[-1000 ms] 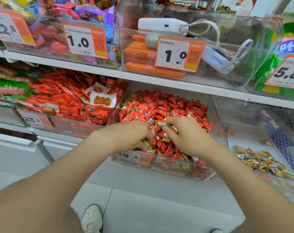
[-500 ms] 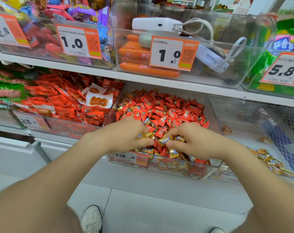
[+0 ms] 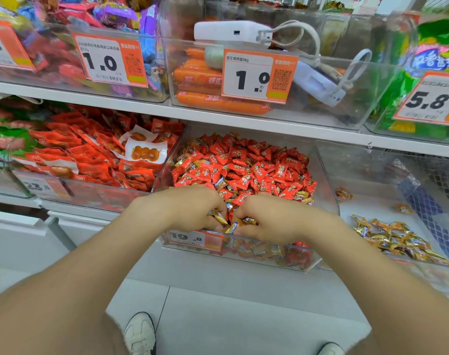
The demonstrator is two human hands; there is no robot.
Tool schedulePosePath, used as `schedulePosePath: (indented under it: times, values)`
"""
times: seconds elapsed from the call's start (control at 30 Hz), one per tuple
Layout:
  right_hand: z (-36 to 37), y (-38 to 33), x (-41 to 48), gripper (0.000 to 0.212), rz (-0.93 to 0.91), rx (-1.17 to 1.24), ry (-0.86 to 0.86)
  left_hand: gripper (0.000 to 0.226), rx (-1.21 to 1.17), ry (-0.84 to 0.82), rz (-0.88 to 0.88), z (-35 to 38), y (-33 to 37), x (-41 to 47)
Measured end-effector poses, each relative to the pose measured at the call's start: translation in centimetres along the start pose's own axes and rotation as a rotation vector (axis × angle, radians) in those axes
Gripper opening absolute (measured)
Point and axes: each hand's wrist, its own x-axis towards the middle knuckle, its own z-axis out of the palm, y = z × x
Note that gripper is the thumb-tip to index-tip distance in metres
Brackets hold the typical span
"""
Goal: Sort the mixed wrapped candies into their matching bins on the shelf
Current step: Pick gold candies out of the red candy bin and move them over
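Note:
A clear middle bin (image 3: 326, 180) on the lower shelf holds a heap of red wrapped candies (image 3: 246, 165) with gold wrapped candies (image 3: 301, 196) mixed in near its front. My left hand (image 3: 192, 208) and my right hand (image 3: 267, 219) are both down in the front of this bin, knuckles almost touching. Each hand is closed around gold candies; gold wrappers stick out between the fingers. To the right, another clear bin (image 3: 367, 172) holds a pile of gold candies (image 3: 395, 237) at its front.
On the left is a bin of red snack packets (image 3: 90, 155). The upper shelf (image 3: 218, 116) carries bins of orange sausages (image 3: 218, 103), green bags (image 3: 428, 60) and a white device with a cable (image 3: 233, 32). Orange price tags hang on the bin fronts. White shoes show on the floor below.
Both hands have slid toward the front edge of the middle bin and drawn closer together, gathering gold candies. The camera view has shifted slightly.

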Motion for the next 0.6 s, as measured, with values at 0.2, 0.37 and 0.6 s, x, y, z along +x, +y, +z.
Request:
schedulePosePath:
  times: [0.2,0.37,0.6]
  values:
    - [0.0,0.4,-0.4,0.043,0.013,-0.035,0.015,0.006,-0.094,0.050,-0.012,-0.2,-0.3,-0.9]
    - [0.0,0.4,-0.6,0.044,0.011,0.011,0.011,0.004,-0.267,0.304,-0.035,-1.1,-0.6,-2.6]
    - [-2.5,0.5,-4.3,0.042,0.186,0.287,0.350,0.017,-0.860,0.465,-0.114,-1.0,2.8,-2.8]
